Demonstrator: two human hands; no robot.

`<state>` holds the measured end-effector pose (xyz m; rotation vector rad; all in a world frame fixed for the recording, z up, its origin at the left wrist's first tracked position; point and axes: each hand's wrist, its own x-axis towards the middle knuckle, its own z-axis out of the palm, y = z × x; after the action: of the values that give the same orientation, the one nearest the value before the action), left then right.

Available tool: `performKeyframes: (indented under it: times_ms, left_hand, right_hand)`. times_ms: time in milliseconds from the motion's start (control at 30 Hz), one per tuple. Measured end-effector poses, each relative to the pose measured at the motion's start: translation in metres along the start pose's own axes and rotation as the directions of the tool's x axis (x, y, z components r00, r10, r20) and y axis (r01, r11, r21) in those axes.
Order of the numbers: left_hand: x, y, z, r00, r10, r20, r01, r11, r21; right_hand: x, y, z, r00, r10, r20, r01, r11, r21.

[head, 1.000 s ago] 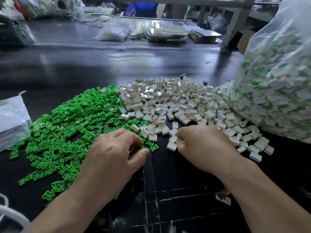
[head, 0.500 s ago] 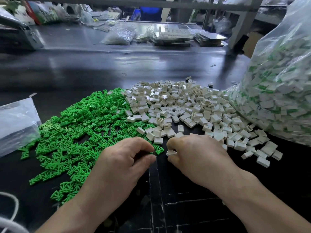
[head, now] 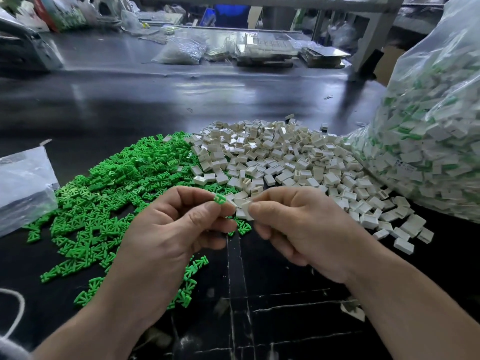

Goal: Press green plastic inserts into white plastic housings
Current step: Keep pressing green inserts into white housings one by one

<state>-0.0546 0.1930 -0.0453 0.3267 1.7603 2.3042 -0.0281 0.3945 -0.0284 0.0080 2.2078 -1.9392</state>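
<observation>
Assembly at alignment step: left hand [head: 176, 229] pinches green insert [head: 219, 199]; right hand [head: 298, 227] pinches white housing [head: 246, 205] just beside it, not yet joined. Next, likely: align insert with opening, press home.

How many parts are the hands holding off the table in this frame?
2. A green insert is pinched at the left hand fingertips, and a white housing is pinched by the right hand, just beside it. More may be hidden inside the palms.

Bright green inserts [head: 124, 183], off-white housings [head: 280, 157], glossy black table [head: 155, 105]
</observation>
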Motion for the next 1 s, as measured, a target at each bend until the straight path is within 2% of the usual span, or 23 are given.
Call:
performKeyframes:
  times_ms: [100, 200, 533, 833, 933, 1000]
  left_hand:
    - [0.000, -0.002, 0.003, 1.000, 0.001, 0.013, 0.001, 0.995, -0.097]
    - [-0.001, -0.002, 0.006, 1.000, 0.016, 0.012, -0.014, 0.992, -0.125]
    - [-0.001, 0.000, 0.005, 1.000, -0.005, 0.018, 0.008, 0.982, -0.187]
    - [-0.003, -0.001, 0.005, 0.993, 0.064, -0.098, -0.063, 0.998, 0.006]
    - [-0.005, -0.001, 0.004, 0.982, 0.150, -0.112, -0.117, 0.958, 0.263]
    - [-0.006, -0.001, 0.003, 0.979, 0.165, -0.121, -0.118, 0.937, 0.328]
  right_hand:
    - [0.003, 0.000, 0.010, 0.997, 0.006, 0.075, -0.020, 0.982, 0.189]
    - [0.005, 0.002, 0.015, 0.996, 0.032, 0.080, -0.050, 0.970, 0.237]
    - [0.003, 0.002, 0.016, 0.996, -0.008, 0.084, -0.021, 0.941, 0.339]
    - [0.005, 0.001, 0.015, 0.994, -0.012, 0.110, -0.051, 0.828, 0.559]
    - [0.006, 0.003, 0.013, 0.991, 0.052, 0.126, -0.118, 0.795, 0.595]
    - [0.007, 0.004, 0.013, 0.983, 0.086, 0.161, -0.163, 0.806, 0.569]
